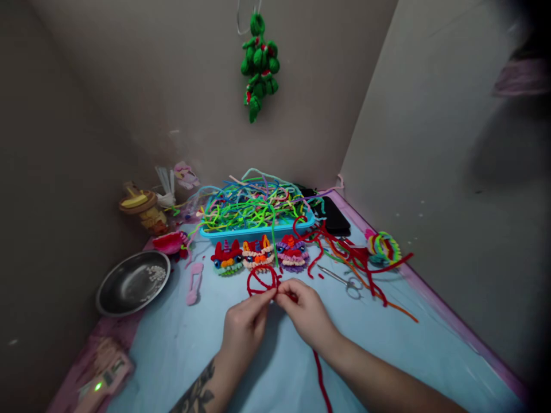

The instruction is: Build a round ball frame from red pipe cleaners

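Note:
My left hand [244, 327] and my right hand [306, 312] meet at the fingertips over the light blue table top [181, 350]. Both pinch a red pipe cleaner [260, 281] that is bent into a loop just beyond my fingers. Its long tail [322, 381] runs back under my right wrist toward me. Right behind the loop stand three small pipe-cleaner creature heads [258, 255] in a row.
A blue tray [258, 231] heaped with coloured pipe cleaners sits at the back. Loose red and orange strands [357, 261], small scissors [344, 281] and a black phone [333, 215] lie to the right. A metal bowl [132, 282] and a pink clip [193, 284] are left. A green ornament [259, 66] hangs above.

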Available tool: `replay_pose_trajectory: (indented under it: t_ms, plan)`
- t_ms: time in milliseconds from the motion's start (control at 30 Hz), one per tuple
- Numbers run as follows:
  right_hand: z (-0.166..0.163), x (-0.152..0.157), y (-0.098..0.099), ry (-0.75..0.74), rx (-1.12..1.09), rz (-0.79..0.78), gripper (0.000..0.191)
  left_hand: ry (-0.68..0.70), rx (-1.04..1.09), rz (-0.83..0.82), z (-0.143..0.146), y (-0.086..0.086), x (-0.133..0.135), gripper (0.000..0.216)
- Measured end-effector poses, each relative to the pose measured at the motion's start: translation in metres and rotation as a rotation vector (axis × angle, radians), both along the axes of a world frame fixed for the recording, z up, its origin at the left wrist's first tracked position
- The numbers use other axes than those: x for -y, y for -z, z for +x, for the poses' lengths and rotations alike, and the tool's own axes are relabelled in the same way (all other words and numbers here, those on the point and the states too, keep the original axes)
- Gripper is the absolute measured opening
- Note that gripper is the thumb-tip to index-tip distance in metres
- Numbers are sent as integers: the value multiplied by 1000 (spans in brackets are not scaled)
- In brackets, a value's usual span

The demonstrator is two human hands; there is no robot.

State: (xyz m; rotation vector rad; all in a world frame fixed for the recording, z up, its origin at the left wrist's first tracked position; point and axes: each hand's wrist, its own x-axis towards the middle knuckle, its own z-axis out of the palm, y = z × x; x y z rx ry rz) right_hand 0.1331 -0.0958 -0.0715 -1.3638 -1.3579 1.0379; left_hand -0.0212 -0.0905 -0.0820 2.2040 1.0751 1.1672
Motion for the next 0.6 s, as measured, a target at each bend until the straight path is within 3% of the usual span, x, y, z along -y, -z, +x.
replay_pose_trajectory:
  t_ms: [167, 400, 600]
  plan:
    - [-1, 3, -5, 25, 101, 93, 16, -20, 97, -195, 3, -5, 4, 29]
    - [2, -5, 2, -22, 39, 5, 7, -219, 280, -591, 2, -10, -5, 28]
    - [8, -5, 3, -92, 181, 120, 15, -120, 324, -618, -3, -8, -12, 22]
